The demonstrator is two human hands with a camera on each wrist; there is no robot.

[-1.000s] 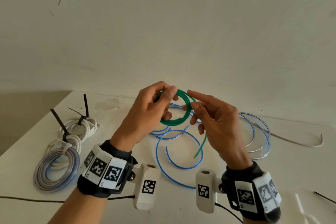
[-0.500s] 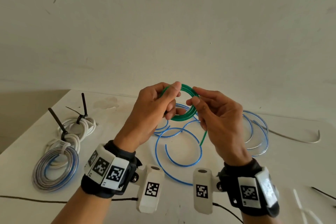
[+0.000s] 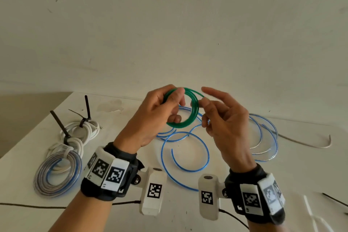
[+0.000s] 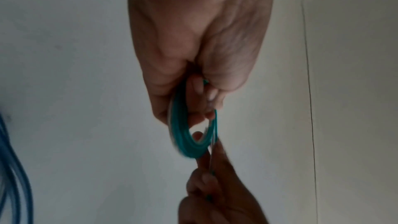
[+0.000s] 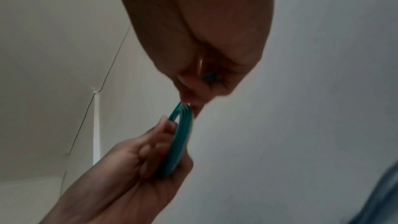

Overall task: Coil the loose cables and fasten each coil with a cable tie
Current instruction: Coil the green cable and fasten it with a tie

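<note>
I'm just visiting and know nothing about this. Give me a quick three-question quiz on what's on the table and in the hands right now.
1. True or false: the green cable coil already has a cable tie on it.
2. Which hand grips the coil's upper left edge: the left hand or the right hand?
3. Multiple choice: the cable lying loose on the table under the hands is A) blue, B) red, C) black.

Key: 1 false, no tie shows on it; 2 the left hand; 3 A, the blue cable.
</note>
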